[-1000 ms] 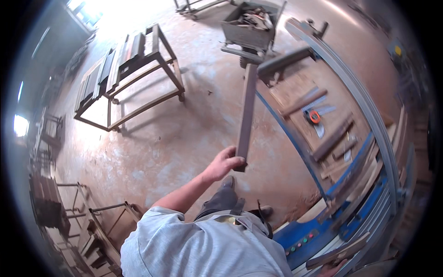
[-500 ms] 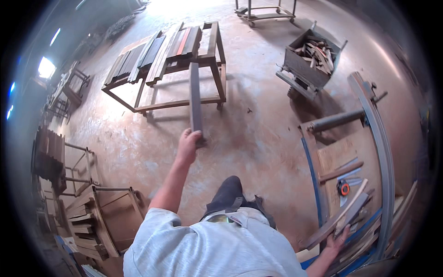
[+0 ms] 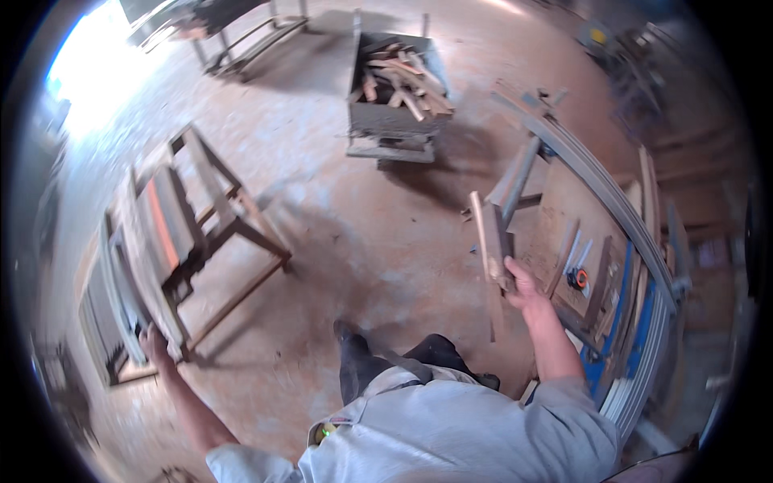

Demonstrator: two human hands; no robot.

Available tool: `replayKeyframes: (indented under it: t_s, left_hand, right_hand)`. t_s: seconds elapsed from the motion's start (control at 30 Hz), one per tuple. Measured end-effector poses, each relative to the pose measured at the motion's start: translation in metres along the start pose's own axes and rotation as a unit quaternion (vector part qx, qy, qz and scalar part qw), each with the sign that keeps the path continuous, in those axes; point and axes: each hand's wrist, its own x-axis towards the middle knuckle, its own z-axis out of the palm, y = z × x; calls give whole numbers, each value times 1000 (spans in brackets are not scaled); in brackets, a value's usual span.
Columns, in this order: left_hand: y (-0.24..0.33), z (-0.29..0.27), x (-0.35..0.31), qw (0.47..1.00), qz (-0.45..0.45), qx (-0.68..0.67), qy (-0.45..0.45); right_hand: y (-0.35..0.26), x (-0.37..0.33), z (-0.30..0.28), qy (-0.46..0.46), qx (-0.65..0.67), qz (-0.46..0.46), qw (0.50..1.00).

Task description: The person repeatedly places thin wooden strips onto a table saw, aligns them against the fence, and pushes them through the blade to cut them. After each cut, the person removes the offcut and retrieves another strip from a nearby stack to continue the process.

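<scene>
Clamping wooden strips [image 3: 496, 233] in our right hand [image 3: 525, 286], we have our left hand [image 3: 155, 344] at boards [image 3: 145, 241] just beyond it; its grip we cannot tell.

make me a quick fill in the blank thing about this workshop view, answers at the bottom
1. The hand holding the wood pieces is the person's ____ one.
2. The other hand is at the rack of boards, on the person's ____ side.
3. The metal cart is loaded with scrap ____.
4. The tape measure on the person's right is black and ____.

Missing words: right; left; wood; orange.
</scene>
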Motion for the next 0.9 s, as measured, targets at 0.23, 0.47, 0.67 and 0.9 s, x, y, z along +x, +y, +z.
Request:
replayKeyframes:
  t_s: [0.23,0.47,0.67,0.9]
  left_hand:
    - [52,46,39,937,42,348,9]
    - [55,21,15,874,111,460,113]
    - [75,24,-40,878,210,404,150]
    - [163,158,-139,978,135,153,-38]
  right_hand:
    - [1,48,88,20,30,33,999]
    - [-94,229,179,-58,-15,14,998]
    - [-208,399,251,50,-227,-94,968]
    - [-91,309,192,-126,-112,43,985]
